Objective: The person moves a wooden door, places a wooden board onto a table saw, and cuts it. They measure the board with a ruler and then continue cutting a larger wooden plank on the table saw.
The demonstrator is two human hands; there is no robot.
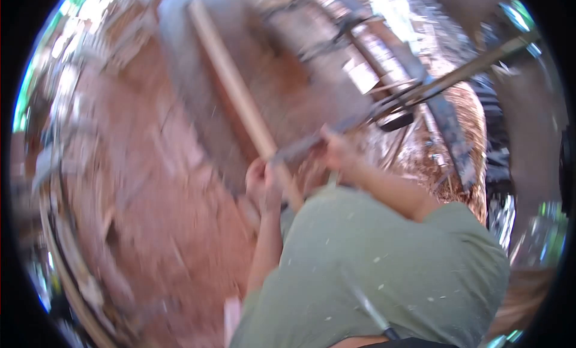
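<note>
Motion blurs much of the head view. A long pale wooden stick (237, 93) slants from the top down toward my lap. Around its lower part my left hand (264, 180) is closed, fingertips at the spot where a dark flat bar (300, 147) crosses it. My right hand (337, 151) grips that bar a little farther along, with the thumb on top. The bar runs up and to the right from the stick. Beneath both lies a worn grey surface (186, 60) with reddish-brown patches.
Reddish-brown ground (144, 228) spreads to the left. At the upper right a long pole (480, 69) juts across, close to a dark strap-like piece (399, 120). A white rectangular piece (361, 77) lies beyond my right hand. My legs wear green cloth (384, 264).
</note>
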